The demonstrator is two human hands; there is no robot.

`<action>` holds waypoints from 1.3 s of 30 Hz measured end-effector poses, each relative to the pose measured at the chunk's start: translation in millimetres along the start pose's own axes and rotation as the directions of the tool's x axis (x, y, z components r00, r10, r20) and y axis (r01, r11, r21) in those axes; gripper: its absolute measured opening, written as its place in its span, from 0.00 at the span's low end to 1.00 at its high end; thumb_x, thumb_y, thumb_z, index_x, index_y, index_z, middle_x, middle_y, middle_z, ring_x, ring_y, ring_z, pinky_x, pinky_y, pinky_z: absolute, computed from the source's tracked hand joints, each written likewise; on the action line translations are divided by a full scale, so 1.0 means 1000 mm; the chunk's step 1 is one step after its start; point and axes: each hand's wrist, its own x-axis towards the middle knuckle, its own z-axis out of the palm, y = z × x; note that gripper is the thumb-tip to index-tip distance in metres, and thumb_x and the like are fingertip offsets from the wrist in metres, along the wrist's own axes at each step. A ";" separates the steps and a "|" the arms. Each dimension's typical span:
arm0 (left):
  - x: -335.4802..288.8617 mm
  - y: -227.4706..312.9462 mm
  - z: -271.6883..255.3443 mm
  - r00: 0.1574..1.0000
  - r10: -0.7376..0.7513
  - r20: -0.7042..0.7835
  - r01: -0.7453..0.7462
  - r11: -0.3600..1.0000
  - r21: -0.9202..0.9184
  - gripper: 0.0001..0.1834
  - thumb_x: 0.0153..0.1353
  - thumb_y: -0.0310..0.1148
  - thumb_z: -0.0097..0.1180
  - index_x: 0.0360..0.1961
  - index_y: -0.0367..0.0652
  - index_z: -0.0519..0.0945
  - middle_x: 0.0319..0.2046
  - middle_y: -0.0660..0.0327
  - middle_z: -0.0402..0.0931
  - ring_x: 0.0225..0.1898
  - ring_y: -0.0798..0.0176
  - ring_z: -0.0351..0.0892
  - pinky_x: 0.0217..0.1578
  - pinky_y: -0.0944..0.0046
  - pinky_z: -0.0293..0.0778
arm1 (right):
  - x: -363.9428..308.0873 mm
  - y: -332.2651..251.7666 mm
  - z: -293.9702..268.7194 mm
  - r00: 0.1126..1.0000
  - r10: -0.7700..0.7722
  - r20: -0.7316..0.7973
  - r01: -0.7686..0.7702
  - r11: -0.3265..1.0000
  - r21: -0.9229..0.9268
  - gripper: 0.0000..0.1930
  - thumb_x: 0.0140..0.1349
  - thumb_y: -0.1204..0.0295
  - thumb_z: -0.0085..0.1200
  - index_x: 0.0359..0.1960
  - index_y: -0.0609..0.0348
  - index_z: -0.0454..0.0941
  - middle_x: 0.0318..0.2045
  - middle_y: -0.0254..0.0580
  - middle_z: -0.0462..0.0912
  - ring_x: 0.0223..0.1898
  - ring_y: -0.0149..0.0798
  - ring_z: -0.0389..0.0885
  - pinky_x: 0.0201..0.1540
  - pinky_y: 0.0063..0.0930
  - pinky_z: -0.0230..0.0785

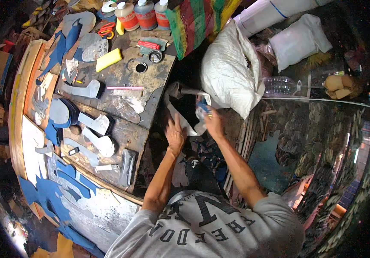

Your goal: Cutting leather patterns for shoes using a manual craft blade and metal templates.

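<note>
Right of the worktable, my left hand (175,134) is held with its fingers stretched and apart, nothing visible in them. It is beside a pale sheet-like edge (186,124) that borders a dark gap. Across that gap my right hand (213,122) has its fingers closed at a small blue and whitish piece (201,108), too blurred to name. A large white woven sack (225,64) stands just beyond my right hand.
On the worktable (157,92) lie several grey sole-shaped pieces (94,123), a yellow block (109,60), red scissors (106,30) and a dark sharpening-stone-like block (127,167). Bottles (144,15) line its far edge. Blue sheet scraps (51,202) lie at left.
</note>
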 end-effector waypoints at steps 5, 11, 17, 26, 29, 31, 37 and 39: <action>-0.007 -0.027 0.040 0.991 -0.131 -0.011 0.119 0.928 -0.352 0.38 0.59 0.31 0.58 0.70 0.43 0.59 0.32 0.37 0.80 0.34 0.35 0.81 0.35 0.43 0.76 | 0.045 0.051 0.042 0.863 -0.011 0.506 0.221 0.907 -0.358 0.24 0.53 0.55 0.64 0.44 0.61 0.81 0.35 0.54 0.85 0.40 0.54 0.84 0.44 0.43 0.73; -0.001 -0.008 0.017 0.997 0.078 0.007 -0.067 0.901 -0.429 0.34 0.58 0.26 0.54 0.68 0.49 0.64 0.31 0.41 0.80 0.32 0.38 0.81 0.34 0.46 0.76 | 0.112 0.068 0.065 0.979 0.080 0.186 0.023 0.870 -0.493 0.29 0.53 0.56 0.66 0.54 0.58 0.78 0.39 0.56 0.85 0.45 0.47 0.85 0.45 0.39 0.77; 0.012 0.023 -0.021 0.993 0.054 0.104 -0.009 0.918 -0.396 0.33 0.57 0.29 0.56 0.66 0.38 0.65 0.31 0.39 0.80 0.34 0.37 0.82 0.37 0.47 0.76 | 0.109 0.113 0.099 0.920 0.150 0.361 0.298 0.331 -0.896 0.43 0.54 0.60 0.64 0.69 0.59 0.57 0.57 0.63 0.74 0.53 0.63 0.79 0.49 0.50 0.77; 0.029 0.013 -0.030 0.994 -0.078 0.075 0.096 0.959 -0.266 0.32 0.55 0.36 0.56 0.62 0.36 0.71 0.36 0.43 0.82 0.40 0.39 0.82 0.44 0.47 0.77 | 0.132 0.031 -0.010 0.996 0.040 0.074 0.005 0.850 -0.526 0.13 0.57 0.69 0.55 0.38 0.65 0.82 0.40 0.62 0.83 0.46 0.59 0.82 0.48 0.50 0.74; 0.042 0.010 -0.039 0.990 -0.083 0.116 0.112 0.957 -0.267 0.31 0.55 0.37 0.58 0.59 0.34 0.72 0.35 0.42 0.82 0.39 0.39 0.82 0.42 0.48 0.78 | 0.129 0.056 -0.049 0.983 0.164 -0.086 -0.185 0.851 -0.492 0.17 0.58 0.64 0.58 0.47 0.58 0.80 0.46 0.59 0.82 0.51 0.57 0.80 0.54 0.50 0.72; 0.040 -0.002 -0.040 0.992 -0.101 0.077 0.116 0.966 -0.229 0.30 0.55 0.37 0.59 0.58 0.34 0.73 0.34 0.42 0.82 0.38 0.39 0.82 0.42 0.48 0.78 | 0.119 0.050 -0.048 0.983 0.159 -0.095 -0.185 0.842 -0.506 0.17 0.58 0.64 0.57 0.48 0.58 0.80 0.46 0.58 0.82 0.51 0.58 0.80 0.54 0.50 0.72; -0.030 0.008 -0.062 0.973 -0.148 0.177 0.164 0.983 -0.077 0.29 0.58 0.45 0.60 0.57 0.38 0.74 0.33 0.44 0.83 0.37 0.43 0.84 0.39 0.48 0.79 | 0.108 0.076 -0.027 0.978 0.007 -0.207 -0.125 0.815 -0.565 0.22 0.59 0.64 0.55 0.55 0.55 0.75 0.48 0.52 0.82 0.48 0.56 0.81 0.53 0.46 0.73; -0.065 0.019 -0.076 0.968 -0.089 0.237 0.117 0.987 -0.108 0.27 0.59 0.47 0.58 0.58 0.48 0.75 0.33 0.48 0.83 0.36 0.45 0.84 0.38 0.48 0.79 | 0.099 0.068 -0.031 0.995 -0.054 -0.085 -0.003 0.828 -0.561 0.25 0.61 0.60 0.56 0.58 0.57 0.73 0.46 0.52 0.83 0.46 0.56 0.82 0.50 0.45 0.73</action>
